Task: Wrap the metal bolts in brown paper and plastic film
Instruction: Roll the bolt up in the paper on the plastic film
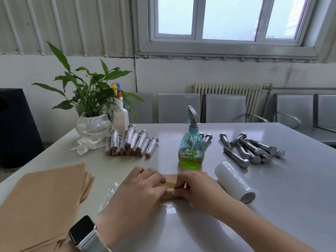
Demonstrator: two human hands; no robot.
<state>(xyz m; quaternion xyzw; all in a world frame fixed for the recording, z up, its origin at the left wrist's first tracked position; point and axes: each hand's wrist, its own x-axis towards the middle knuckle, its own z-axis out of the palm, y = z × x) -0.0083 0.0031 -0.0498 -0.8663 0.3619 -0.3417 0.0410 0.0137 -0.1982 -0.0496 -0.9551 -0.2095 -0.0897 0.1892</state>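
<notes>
Both hands are curled round a brown paper roll point(170, 192) at the near middle of the table point(272, 206), left hand point(140, 190) and right hand point(196, 188) pinching its ends over clear plastic film point(169, 206), bare bolts point(252, 148) far right.

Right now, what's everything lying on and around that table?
Bare bolts: about a dozen, grey, far right.
Wrapped bolts: pile, silvery, far left of centre.
Spray bottle: one, teal with green liquid, centre.
Film roll: one, white, right.
Brown paper stack: one, near left.
Plant: one, green, glass bowl, far left.
White bottle: one, beside plant.
Tissue: white, crumpled.
Chairs: grey, behind.
Left hand, right hand: gripping paper roll.
</notes>
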